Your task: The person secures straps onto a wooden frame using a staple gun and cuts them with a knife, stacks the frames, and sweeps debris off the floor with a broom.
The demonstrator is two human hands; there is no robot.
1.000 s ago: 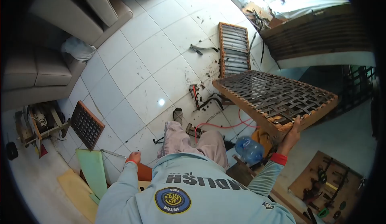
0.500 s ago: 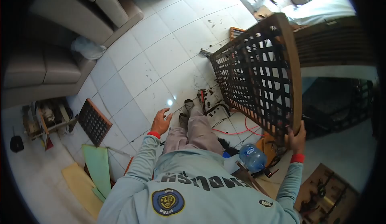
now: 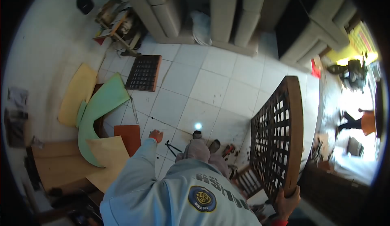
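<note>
A wooden frame (image 3: 293, 134) with dark straps woven into a grid stands upright and tilted on my right. My right hand (image 3: 287, 201) grips its lower near corner, fingers wrapped around the wooden rail. My left hand (image 3: 156, 135) hangs out over the tiled floor, holding nothing I can see, its fingers loosely bent and partly turned away. Close to it lie a reddish-brown flat panel (image 3: 129, 140) and a thin black tool-like item (image 3: 172, 148) on the tiles. My feet are just beyond my knees, at the middle.
A smaller webbed frame (image 3: 143, 72) lies further off on the floor. Green foam (image 3: 91, 134) and yellow foam (image 3: 75, 96) lean at the left. Beige sofas (image 3: 221, 15) line the far side. Another slatted frame (image 3: 248, 181) sits beside my legs. A person (image 3: 361, 122) is outside at right.
My view and body have turned to the right, with the webbed frame still in my right hand and now swung around. My left hand has lowered, its fingers less spread.
</note>
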